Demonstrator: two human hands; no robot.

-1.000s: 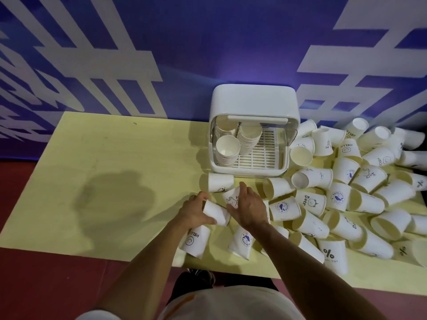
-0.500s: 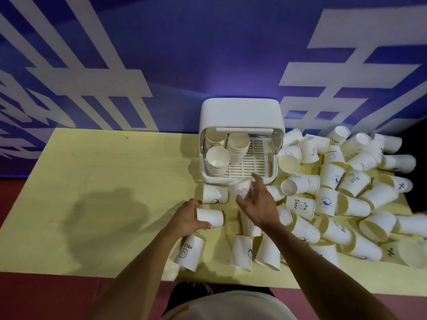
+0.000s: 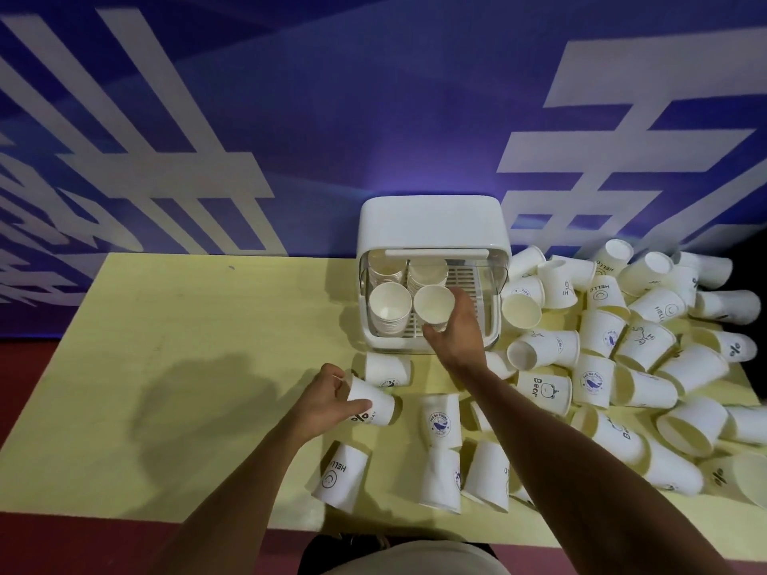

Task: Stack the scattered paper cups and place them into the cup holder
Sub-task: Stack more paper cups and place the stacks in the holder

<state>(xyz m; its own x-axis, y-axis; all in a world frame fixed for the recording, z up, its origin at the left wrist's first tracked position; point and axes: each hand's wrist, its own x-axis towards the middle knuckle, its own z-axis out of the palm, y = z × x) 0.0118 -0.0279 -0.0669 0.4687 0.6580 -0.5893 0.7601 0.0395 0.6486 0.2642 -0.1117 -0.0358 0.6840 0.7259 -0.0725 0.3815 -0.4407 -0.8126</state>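
One cup (image 3: 433,305) has moved from the table (image 3: 166,367) into the cup holder (image 3: 431,226) at frame centre, my right hand (image 3: 456,329) curled round it; my left hand (image 3: 328,402) grips a percent-marked cup (image 3: 373,402) below, likely next.

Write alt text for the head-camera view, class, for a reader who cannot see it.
A person's right hand holds a paper cup at the open front of a white cup holder, beside stacks inside. The left hand grips a second cup; many loose cups lie scattered on the yellow table.
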